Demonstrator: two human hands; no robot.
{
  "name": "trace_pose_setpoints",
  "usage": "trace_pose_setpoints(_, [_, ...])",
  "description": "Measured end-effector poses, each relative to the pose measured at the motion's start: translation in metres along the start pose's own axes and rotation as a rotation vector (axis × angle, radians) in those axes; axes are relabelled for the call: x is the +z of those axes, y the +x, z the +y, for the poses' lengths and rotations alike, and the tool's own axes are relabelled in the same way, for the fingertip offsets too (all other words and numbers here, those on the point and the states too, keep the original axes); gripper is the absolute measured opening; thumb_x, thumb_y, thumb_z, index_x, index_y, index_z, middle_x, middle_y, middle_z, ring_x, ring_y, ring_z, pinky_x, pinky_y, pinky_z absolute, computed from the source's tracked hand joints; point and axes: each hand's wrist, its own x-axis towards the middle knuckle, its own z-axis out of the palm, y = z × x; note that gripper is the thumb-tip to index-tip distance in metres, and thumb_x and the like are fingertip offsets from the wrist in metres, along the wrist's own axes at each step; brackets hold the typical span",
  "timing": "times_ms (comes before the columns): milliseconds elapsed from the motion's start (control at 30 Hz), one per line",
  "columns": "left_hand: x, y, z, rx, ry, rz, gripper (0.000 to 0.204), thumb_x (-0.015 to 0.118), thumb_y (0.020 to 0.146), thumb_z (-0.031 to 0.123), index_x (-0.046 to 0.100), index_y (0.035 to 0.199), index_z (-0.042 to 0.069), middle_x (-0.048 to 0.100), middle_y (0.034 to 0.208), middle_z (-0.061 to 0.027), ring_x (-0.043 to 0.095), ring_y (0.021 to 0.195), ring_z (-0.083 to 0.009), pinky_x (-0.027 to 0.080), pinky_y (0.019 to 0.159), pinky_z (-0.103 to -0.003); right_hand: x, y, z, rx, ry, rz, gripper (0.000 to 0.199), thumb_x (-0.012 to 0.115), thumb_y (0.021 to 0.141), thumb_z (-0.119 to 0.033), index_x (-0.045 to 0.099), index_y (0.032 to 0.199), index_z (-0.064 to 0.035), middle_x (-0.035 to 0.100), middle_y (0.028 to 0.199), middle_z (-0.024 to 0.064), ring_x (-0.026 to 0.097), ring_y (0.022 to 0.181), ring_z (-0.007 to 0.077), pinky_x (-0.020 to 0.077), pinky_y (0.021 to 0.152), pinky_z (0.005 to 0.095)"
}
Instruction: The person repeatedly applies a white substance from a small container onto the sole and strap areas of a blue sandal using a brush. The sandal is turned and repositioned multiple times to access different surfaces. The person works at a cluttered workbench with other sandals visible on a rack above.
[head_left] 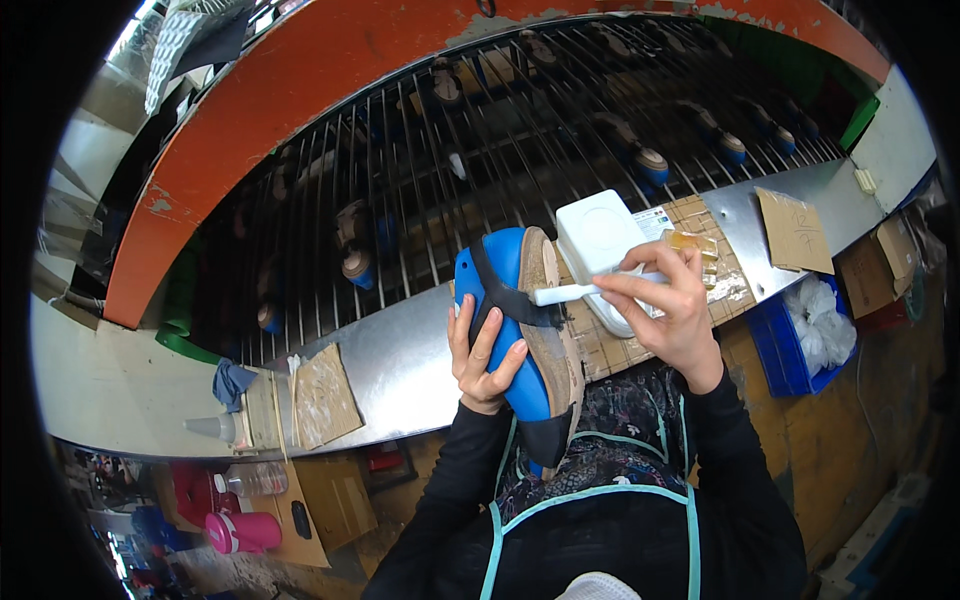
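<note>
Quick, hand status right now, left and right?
Left hand: holding the blue shoe last, fingers spread over it.
Right hand: closed on a white brush.

free: metal ledge (400, 340) left of shoe (542, 350) | obstacle: white tub (602, 232) right

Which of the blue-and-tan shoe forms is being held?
The blue shoe form with the black strap, gripped by the left hand; the other shoe forms lie apart from the hands, over on the dark metal-barred rack.
</note>
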Motion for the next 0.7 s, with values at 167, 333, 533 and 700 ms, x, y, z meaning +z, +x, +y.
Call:
trace_pose_setpoints(167, [0.004,0.002,0.003,-0.002,-0.035,0.013,0.035,0.076,0.076,0.015,0.060,0.106,0.025,0.062,0.127,-0.0100,0.054,0.121,-0.0449,0.038,0.106,-0.060,0.005,0.006,0.002,0.025,-0.091,0.170,0.022,0.076,0.077,-0.014,0.076,0.098,-0.0183,0.062,0.088,0.0002,0.051,0.070,0.0118,0.0255,0.074,0.0334])
trace_pose_setpoints(333, [0.004,0.004,0.004,0.004,-0.034,0.008,0.036,0.076,0.075,0.015,0.060,0.106,0.025,0.062,0.126,-0.0098,0.053,0.122,-0.0446,0.038,0.106,-0.060,0.001,0.003,0.001,-0.009,-0.096,0.113,0.022,0.076,0.077,-0.015,0.076,0.099,-0.0178,0.062,0.090,0.0005,0.052,0.071,0.0120,0.0257,0.074,0.0335])
trace_pose_setpoints(533, [0.005,0.006,0.004,0.010,-0.039,0.016,0.039,0.078,0.073,0.016,0.061,0.105,0.027,0.064,0.124,-0.0073,0.055,0.121,-0.0424,0.038,0.106,-0.059,-0.003,0.005,0.006,0.039,-0.060,0.113,0.021,0.077,0.077,-0.015,0.076,0.098,-0.0178,0.063,0.092,0.0002,0.052,0.071,0.0120,0.0262,0.074,0.0334])
trace_pose_setpoints(700, [0.005,0.008,0.005,0.016,-0.039,0.014,0.040,0.079,0.072,0.016,0.061,0.106,0.028,0.064,0.125,-0.0065,0.055,0.121,-0.0418,0.039,0.106,-0.058,-0.001,0.005,0.007,0.012,-0.090,0.130,0.023,0.077,0.076,-0.014,0.077,0.098,-0.0177,0.063,0.089,-0.0002,0.052,0.073,0.0117,0.0260,0.075,0.0332])
